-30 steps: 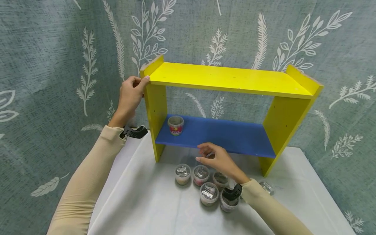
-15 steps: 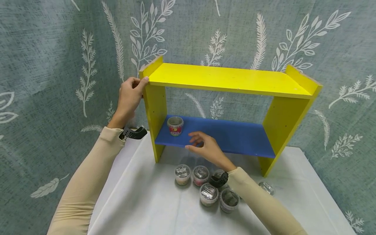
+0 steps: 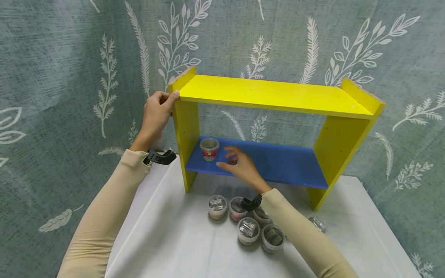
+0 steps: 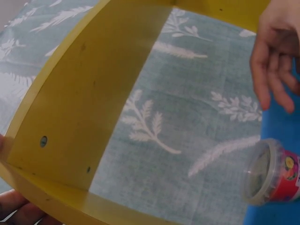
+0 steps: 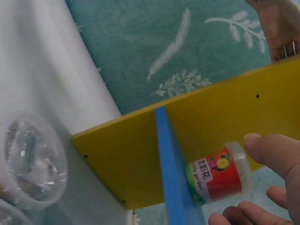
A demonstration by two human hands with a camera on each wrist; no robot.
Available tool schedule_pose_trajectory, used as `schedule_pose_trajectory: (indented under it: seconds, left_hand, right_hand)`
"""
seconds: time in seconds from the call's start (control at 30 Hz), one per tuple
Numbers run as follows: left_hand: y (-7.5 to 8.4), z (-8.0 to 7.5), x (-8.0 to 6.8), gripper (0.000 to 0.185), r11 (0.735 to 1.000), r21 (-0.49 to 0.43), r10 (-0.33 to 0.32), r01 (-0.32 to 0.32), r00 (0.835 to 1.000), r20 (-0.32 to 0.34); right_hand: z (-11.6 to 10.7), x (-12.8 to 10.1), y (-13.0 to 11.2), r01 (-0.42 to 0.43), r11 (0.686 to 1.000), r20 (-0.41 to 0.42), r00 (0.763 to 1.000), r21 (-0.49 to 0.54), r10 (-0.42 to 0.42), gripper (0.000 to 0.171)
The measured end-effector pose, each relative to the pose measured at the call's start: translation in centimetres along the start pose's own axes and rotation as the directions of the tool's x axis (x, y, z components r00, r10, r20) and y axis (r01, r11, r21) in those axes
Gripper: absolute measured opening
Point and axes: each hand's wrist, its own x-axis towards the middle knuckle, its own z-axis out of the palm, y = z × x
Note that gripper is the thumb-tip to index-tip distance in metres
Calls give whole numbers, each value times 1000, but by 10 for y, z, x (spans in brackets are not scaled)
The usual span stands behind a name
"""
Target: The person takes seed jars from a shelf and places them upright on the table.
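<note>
A yellow shelf unit (image 3: 271, 95) with a blue lower board (image 3: 278, 162) stands on the white-covered table. My left hand (image 3: 155, 115) grips its upper left corner, thumb at the front edge and the other fingers partly hidden behind the side panel. On the left end of the blue board sits a small clear plastic cup (image 3: 209, 150) with a red label showing flowers. My right hand (image 3: 242, 166) is over the board just right of the cup, thumb and fingers apart and slightly bent. In the right wrist view, the cup (image 5: 218, 176) lies near these fingers, with nothing held.
Several similar plastic cups with silvery packets inside, among them one cup (image 3: 248, 231), stand on the white tablecloth (image 3: 187, 243) before the shelf unit. A clear item (image 3: 318, 224) lies partly behind the right sleeve. Green leaf-patterned cloth (image 3: 114, 69) hangs behind and at the left.
My right hand has moved left and up, from in front of the blue board to beside the cup. My left hand stays on the shelf unit's corner.
</note>
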Motion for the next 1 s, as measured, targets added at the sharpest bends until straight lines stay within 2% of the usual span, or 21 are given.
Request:
schedule_pose_trajectory:
  seconds: [0.37, 0.5, 0.73, 1.0]
  left_hand:
    - [1, -1, -1, 54, 1000, -8, 16, -16, 1000, -8]
    - [-1, 1, -2, 54, 1000, -11, 19, -19, 1000, -4]
    - [-2, 2, -2, 54, 1000, -11, 15, -15, 1000, -4]
    - [-3, 1, 0, 53, 1000, -20, 16, -16, 1000, -7]
  right_hand:
    - [4, 20, -2, -77, 995, 9, 997, 57, 76, 72]
    - [10, 22, 0, -83, 989, 16, 997, 118, 82, 72]
    - [21, 29, 3, -84, 988, 12, 996, 126, 83, 73]
    - [29, 44, 5, -105, 975, 31, 994, 194, 101, 77]
